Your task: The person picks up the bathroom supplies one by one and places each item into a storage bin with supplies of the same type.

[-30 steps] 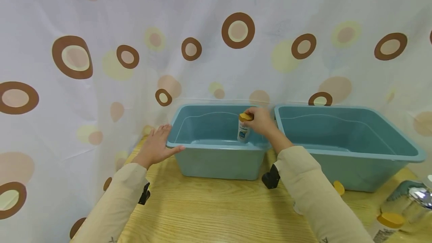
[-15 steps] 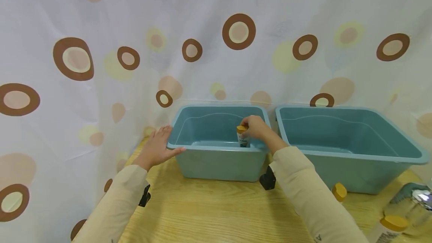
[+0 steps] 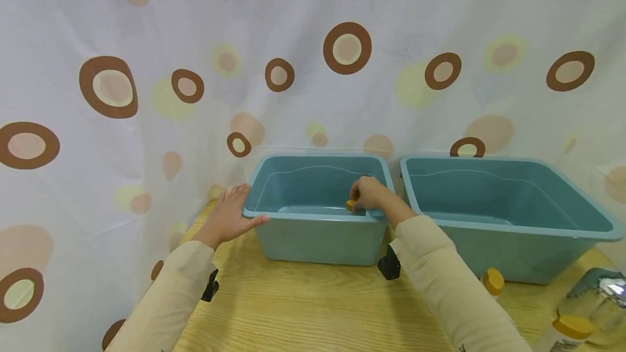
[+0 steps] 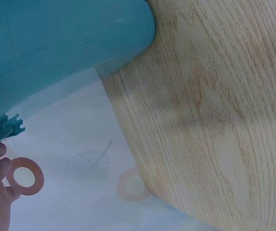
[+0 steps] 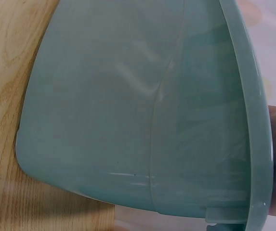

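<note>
Yellow-capped bottle [image 3: 350, 205] pinched in right hand [image 3: 369, 193], low inside left tub [image 3: 320, 240]; left hand [image 3: 229, 218] extended against it. Could topple if let go tilted.

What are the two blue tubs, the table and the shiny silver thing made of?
The left tub and right tub look like plastic: smooth, glossy, with rounded rims. The table looks like wood or a wood-print surface, given its grain. The silver thing mirrors light, so perhaps metal or coated glass.
</note>
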`<state>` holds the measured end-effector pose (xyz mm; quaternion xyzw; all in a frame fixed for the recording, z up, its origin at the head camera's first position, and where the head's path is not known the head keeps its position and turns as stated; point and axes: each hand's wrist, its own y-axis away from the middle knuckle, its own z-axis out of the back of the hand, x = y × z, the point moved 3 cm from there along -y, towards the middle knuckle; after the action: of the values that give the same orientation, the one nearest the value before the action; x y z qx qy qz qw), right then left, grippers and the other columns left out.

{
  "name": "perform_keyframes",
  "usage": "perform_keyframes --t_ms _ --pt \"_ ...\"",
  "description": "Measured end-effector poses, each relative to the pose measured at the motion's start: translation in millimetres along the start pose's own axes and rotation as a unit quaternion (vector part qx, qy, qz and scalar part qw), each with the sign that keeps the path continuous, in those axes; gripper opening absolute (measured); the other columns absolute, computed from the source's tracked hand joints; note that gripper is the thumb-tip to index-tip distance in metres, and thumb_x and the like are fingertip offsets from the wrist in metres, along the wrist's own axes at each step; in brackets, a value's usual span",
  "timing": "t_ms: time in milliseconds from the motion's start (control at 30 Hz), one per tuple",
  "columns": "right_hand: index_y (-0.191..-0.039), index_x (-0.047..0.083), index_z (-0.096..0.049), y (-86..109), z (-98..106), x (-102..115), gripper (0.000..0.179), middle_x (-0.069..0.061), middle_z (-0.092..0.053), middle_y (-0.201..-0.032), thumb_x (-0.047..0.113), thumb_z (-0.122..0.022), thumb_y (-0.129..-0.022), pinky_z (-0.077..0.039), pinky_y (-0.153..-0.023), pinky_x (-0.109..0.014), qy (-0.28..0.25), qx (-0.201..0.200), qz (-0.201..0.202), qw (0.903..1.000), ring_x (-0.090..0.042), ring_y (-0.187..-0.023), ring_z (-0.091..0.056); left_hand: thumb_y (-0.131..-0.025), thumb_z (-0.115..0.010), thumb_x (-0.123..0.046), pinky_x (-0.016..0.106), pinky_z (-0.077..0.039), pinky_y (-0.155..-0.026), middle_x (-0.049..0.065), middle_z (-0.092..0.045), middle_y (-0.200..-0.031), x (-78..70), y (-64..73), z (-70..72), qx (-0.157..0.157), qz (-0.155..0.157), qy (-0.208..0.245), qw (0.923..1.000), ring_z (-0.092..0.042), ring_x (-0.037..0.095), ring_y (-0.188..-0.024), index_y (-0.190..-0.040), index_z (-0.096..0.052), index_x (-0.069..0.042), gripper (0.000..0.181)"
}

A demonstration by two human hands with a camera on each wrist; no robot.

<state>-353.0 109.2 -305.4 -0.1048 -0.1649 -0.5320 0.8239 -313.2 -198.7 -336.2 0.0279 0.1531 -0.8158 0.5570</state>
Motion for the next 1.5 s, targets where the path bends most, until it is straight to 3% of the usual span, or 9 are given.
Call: perform_keyframes --t_ms 167,300,700,933,1167,1500 --pt "-0.088 -0.007 -0.066 1.7 4 0 0.009 -0.018 -0.065 -0.09 -0.003 -0.062 -0.081 -0.052 -0.077 -0.037 -0.016 -0.042 -0.003 0.999 -0.027 -0.083 -0.058 -0.084 -0.053 -0.061 0.06 -0.012 -0.112 0.024 -0.024 -0.15 0.7 -0.3 -0.9 -0.001 -0.001 -0.004 1.0 -0.023 0.042 -0.139 -0.145 -0.023 0.005 0.095" --pt "-0.093 -0.007 -0.065 2.7 3 -2 0.012 -0.019 -0.065 -0.094 -0.002 -0.061 -0.082 -0.053 -0.081 -0.039 -0.026 -0.053 -0.003 0.9982 -0.029 -0.088 -0.059 -0.084 -0.053 -0.06 0.06 -0.012 -0.112 0.024 -0.025 -0.15 0.2 -0.5 -0.7 -0.002 -0.002 -0.004 1.0 -0.023 0.041 -0.139 -0.145 -0.024 0.005 0.094" --pt "-0.095 -0.006 -0.064 14.2 9 -7 0.012 -0.019 -0.065 -0.092 0.001 -0.058 -0.088 -0.051 -0.078 -0.041 -0.064 -0.113 0.028 0.9912 -0.029 -0.086 -0.06 -0.084 -0.053 -0.059 0.06 -0.011 -0.113 0.024 -0.024 -0.15 -2.1 -0.6 2.7 0.002 0.0 -0.006 1.0 -0.022 0.041 -0.139 -0.145 -0.022 0.005 0.094" --pt "-0.093 -0.006 -0.065 24.4 10 -9 0.011 -0.018 -0.066 -0.089 0.002 -0.06 -0.087 -0.052 -0.076 -0.041 -0.058 -0.159 0.058 0.9838 -0.028 -0.083 -0.061 -0.084 -0.053 -0.06 0.059 -0.011 -0.113 0.023 -0.023 -0.151 -2.2 -0.1 2.6 0.005 0.002 -0.007 1.0 -0.021 0.04 -0.14 -0.146 -0.022 0.004 0.094" --pt "-0.096 -0.004 -0.065 34.6 10 -7 0.013 -0.016 -0.067 -0.089 0.005 -0.061 -0.087 -0.053 -0.075 -0.04 -0.06 -0.174 0.066 0.9807 -0.028 -0.083 -0.062 -0.084 -0.053 -0.059 0.059 -0.009 -0.113 0.023 -0.018 -0.152 -1.5 1.2 2.2 0.009 0.002 -0.005 0.9999 -0.018 0.04 -0.141 -0.146 -0.019 0.005 0.096" --pt "-0.106 -0.004 -0.064 48.0 11 -2 0.023 -0.021 -0.065 -0.105 0.01 -0.063 -0.087 -0.051 -0.084 -0.046 -0.041 -0.207 0.08 0.9742 -0.035 -0.098 -0.06 -0.085 -0.052 -0.059 0.06 -0.009 -0.113 0.023 -0.019 -0.152 -2.3 1.6 3.4 0.009 0.0 -0.005 0.9999 -0.018 0.041 -0.14 -0.146 -0.02 0.006 0.095"
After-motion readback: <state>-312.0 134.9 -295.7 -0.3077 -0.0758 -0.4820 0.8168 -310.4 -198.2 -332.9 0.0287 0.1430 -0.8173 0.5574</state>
